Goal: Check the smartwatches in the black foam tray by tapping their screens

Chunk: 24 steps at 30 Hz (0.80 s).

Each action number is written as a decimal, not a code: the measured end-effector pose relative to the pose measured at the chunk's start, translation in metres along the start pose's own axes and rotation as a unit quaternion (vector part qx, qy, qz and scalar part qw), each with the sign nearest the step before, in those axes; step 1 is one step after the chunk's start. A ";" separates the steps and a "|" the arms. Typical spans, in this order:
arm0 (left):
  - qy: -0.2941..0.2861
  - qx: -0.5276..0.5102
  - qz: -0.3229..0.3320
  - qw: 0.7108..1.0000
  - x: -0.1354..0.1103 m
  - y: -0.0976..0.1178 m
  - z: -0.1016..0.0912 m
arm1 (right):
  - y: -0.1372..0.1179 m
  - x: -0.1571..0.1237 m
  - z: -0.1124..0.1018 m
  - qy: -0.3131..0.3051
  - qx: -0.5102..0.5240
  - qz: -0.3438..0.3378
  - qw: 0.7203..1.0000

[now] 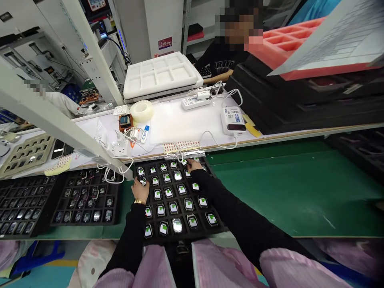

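A black compartment tray lies in front of me on the green mat, filled with several smartwatch bodies bearing green-and-white stickers. My left hand rests at the tray's left edge, fingers curled around one watch body. My right hand reaches to the tray's far row, fingers pinched on a small item I cannot name. A strip of stickers lies just beyond the tray.
Two more black trays of parts sit to the left. White shelf behind holds a tape roll, a power strip, a white device, cables. A slanted metal post crosses left. A person sits opposite. Black and pink trays are stacked right.
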<state>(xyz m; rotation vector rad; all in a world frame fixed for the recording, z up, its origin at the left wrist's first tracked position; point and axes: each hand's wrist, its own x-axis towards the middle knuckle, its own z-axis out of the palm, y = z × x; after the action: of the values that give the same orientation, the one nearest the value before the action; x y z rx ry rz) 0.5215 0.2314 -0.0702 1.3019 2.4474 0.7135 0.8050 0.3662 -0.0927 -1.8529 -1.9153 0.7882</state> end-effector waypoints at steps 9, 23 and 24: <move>0.014 0.049 0.011 0.999 -0.005 0.006 -0.002 | 0.057 -0.066 -0.036 0.085 0.086 0.060 0.991; -0.012 0.008 -0.019 1.000 -0.024 -0.015 -0.020 | 0.105 -0.177 -0.056 0.177 0.187 0.155 0.954; -0.013 0.002 -0.037 0.999 -0.036 -0.023 -0.023 | 0.105 -0.185 -0.057 0.166 0.181 0.153 0.957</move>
<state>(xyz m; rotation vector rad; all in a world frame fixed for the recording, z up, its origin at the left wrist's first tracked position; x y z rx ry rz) 0.5153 0.1842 -0.0630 1.2069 2.4640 0.6688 0.9368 0.1894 -0.0904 -1.9192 -1.2072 0.7942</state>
